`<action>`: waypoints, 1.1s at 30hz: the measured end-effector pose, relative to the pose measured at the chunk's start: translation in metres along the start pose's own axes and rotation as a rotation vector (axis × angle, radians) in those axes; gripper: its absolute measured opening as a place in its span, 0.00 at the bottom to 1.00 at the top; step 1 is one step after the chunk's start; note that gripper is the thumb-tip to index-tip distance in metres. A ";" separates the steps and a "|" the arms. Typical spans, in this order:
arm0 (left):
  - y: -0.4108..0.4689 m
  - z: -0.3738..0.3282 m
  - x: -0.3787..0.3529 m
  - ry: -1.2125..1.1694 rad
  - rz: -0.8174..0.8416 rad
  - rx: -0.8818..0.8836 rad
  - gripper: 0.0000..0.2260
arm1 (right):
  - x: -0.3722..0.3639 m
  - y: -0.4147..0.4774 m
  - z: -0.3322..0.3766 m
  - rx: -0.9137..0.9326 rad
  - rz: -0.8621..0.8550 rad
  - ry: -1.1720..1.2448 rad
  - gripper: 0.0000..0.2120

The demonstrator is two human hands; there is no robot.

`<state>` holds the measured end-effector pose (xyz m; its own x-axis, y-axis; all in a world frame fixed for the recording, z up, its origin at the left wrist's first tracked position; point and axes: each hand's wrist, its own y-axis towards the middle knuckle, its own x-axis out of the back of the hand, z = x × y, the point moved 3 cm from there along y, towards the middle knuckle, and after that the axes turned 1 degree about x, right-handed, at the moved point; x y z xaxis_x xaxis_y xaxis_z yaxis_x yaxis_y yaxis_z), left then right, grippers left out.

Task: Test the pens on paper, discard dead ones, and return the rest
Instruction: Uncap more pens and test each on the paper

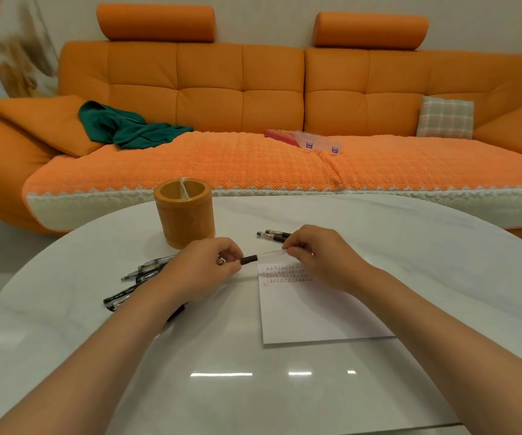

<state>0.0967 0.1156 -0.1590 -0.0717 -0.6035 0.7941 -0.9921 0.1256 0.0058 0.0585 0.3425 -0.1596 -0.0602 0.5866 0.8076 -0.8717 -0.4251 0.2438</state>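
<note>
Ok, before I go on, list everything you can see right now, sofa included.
table: one, white, glossy, before the sofa
cup: one, orange, on the table beyond the left hand
paper: one sheet, white, scribbles near its top, partly under the right hand
held pen: one, clear with a black end, between both hands
pile of pens: several, black and clear, left of the hands, partly hidden
pair of pens: two, dark, beyond the right hand
sofa: one, orange
cloth: one, green, sofa's left
cushion: one, checked, sofa's right
box: one, clear, on the seat
left hand: pinches the pen's black end
right hand: pinches its clear barrel
</note>
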 end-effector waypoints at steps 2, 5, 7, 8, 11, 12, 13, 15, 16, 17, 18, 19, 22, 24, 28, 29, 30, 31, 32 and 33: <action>0.001 0.000 0.001 -0.009 -0.036 -0.011 0.03 | 0.001 -0.001 -0.004 -0.004 -0.010 -0.020 0.07; 0.001 -0.006 -0.001 -0.014 -0.093 -0.051 0.04 | 0.000 -0.002 -0.003 0.054 -0.007 -0.144 0.08; 0.002 -0.009 -0.003 -0.031 -0.121 -0.071 0.04 | -0.003 -0.003 0.004 0.112 0.010 -0.218 0.10; 0.002 -0.010 -0.005 -0.047 -0.130 -0.085 0.04 | -0.005 -0.003 0.008 0.134 0.022 -0.226 0.11; 0.002 -0.015 -0.010 -0.098 -0.151 -0.171 0.05 | -0.013 -0.004 0.022 0.178 0.070 -0.219 0.11; 0.002 -0.016 -0.010 -0.114 -0.160 -0.197 0.05 | -0.016 -0.003 0.025 0.194 0.081 -0.229 0.10; 0.003 -0.016 -0.010 -0.126 -0.167 -0.211 0.05 | -0.016 -0.003 0.026 0.208 0.084 -0.247 0.11; 0.004 -0.014 -0.010 -0.131 -0.165 -0.202 0.06 | -0.013 -0.001 0.025 0.210 0.072 -0.293 0.11; 0.005 -0.012 -0.010 -0.124 -0.157 -0.192 0.06 | -0.011 -0.001 0.023 0.198 0.066 -0.309 0.12; 0.005 -0.012 -0.010 -0.118 -0.149 -0.185 0.07 | -0.010 0.000 0.022 0.184 0.065 -0.315 0.12; 0.005 -0.012 -0.011 -0.117 -0.146 -0.180 0.07 | -0.011 -0.001 0.020 0.174 0.070 -0.315 0.11; 0.005 -0.012 -0.011 -0.122 -0.149 -0.177 0.07 | -0.012 -0.001 0.020 0.166 0.077 -0.308 0.11; 0.007 -0.013 -0.014 -0.142 -0.172 -0.193 0.06 | -0.017 -0.003 0.022 0.154 0.105 -0.230 0.10; 0.007 -0.014 -0.014 -0.164 -0.184 -0.207 0.06 | -0.017 -0.003 0.023 0.146 0.107 -0.175 0.09; 0.008 -0.016 -0.015 -0.197 -0.181 -0.220 0.05 | -0.017 -0.003 0.022 0.139 0.094 -0.199 0.10; 0.008 -0.016 -0.015 -0.201 -0.174 -0.223 0.05 | -0.017 -0.003 0.022 0.147 0.086 -0.221 0.11; 0.008 -0.015 -0.016 -0.205 -0.166 -0.224 0.06 | -0.017 -0.003 0.022 0.154 0.077 -0.245 0.11; 0.008 -0.015 -0.016 -0.209 -0.157 -0.221 0.06 | -0.017 -0.003 0.022 0.162 0.066 -0.267 0.12; 0.008 -0.015 -0.016 -0.210 -0.150 -0.218 0.07 | -0.017 -0.003 0.022 0.170 0.056 -0.285 0.12; 0.009 -0.015 -0.016 -0.206 -0.144 -0.215 0.07 | -0.017 -0.003 0.022 0.178 0.045 -0.300 0.12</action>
<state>0.0905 0.1385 -0.1628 0.0264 -0.7711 0.6361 -0.9507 0.1773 0.2543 0.0732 0.3186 -0.1624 0.0718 0.3470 0.9351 -0.7711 -0.5754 0.2727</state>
